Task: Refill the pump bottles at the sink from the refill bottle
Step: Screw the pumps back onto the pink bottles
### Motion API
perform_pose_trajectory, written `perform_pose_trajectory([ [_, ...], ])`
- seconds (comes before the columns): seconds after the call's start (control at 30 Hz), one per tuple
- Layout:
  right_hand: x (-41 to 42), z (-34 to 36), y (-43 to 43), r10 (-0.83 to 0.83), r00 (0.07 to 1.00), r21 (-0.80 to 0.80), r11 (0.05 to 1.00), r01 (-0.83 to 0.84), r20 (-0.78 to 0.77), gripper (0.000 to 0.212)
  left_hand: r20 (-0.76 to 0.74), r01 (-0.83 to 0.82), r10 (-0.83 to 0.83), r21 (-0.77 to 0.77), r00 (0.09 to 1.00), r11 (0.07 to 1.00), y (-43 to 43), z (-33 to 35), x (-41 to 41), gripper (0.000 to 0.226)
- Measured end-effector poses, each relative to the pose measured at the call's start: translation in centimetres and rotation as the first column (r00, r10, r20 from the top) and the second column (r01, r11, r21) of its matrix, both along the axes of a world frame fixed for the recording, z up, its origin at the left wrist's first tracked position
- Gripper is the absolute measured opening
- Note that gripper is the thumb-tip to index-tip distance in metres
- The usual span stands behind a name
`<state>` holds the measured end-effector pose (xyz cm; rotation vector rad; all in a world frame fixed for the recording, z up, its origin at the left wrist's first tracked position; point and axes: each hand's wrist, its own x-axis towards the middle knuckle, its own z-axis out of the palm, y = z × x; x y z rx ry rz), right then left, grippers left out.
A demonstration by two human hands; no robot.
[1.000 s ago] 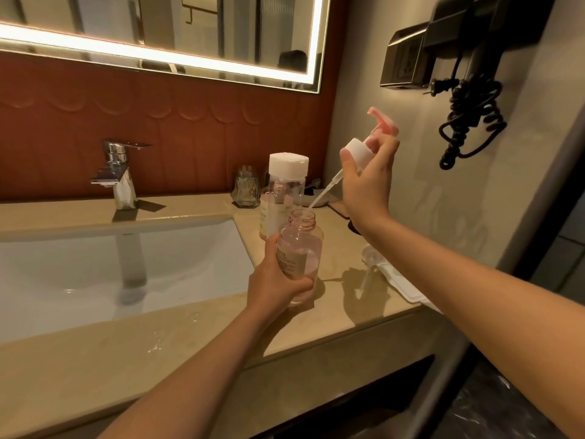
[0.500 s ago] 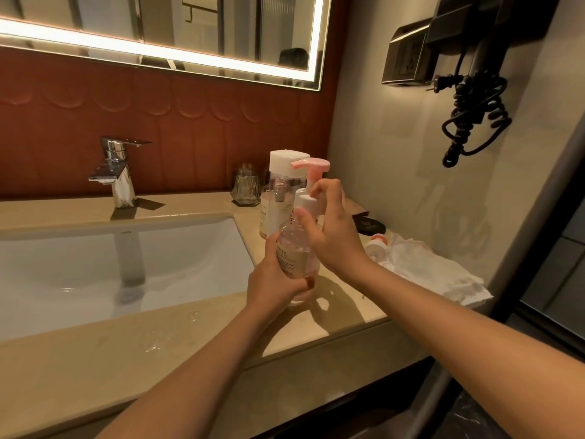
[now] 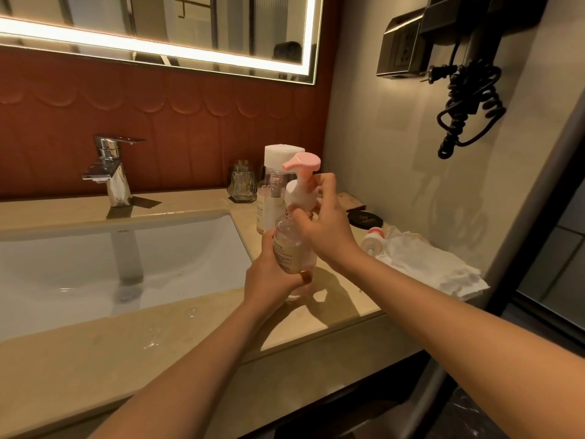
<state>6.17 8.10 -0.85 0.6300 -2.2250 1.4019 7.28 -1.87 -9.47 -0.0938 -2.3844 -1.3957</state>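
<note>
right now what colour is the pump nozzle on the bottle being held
Pink, on a white collar. The head view shows the pump nozzle clearly, above the bottle.

The right hand [image 3: 326, 229] is no longer up high with the pump top [image 3: 297, 191]. Now it is low, just above the left hand [image 3: 272, 277]. The pump top sits on the bottle [image 3: 286, 245], and its long tube is inside.

Dim, warm mirror light [image 3: 158, 47]; wide-angle edge distortion.
</note>
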Motion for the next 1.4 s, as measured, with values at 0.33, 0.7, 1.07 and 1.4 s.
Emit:
perform_pose_trajectory([
  [0.33,0.1,0.3,0.1,0.01,0.984,-0.057,0.998,0.0,0.176,0.049,0.018,0.028,-0.029,0.017,0.999,0.999,-0.1,0.0,-0.2,0.093],
  [0.7,-0.3,0.3,-1.1,-0.102,0.971,0.037,0.995,0.096,0.217,0.048,-0.002,0.017,-0.017,-0.012,1.0,1.0,-0.1,-0.2,-0.3,0.092],
  [1.07,-1.2,1.5,-1.1,-0.015,0.944,0.077,0.997,-0.011,0.33,0.057,-0.001,0.02,-0.02,-0.02,1.0,1.0,-0.1,-0.1,-0.1,0.091],
  [1.4,-0.4,1.2,-0.1,-0.158,0.977,0.265,0.957,0.116,0.145,0.071,-0.015,0.037,-0.037,0.003,0.999,0.999,-0.1,-0.1,-0.1,0.088],
])
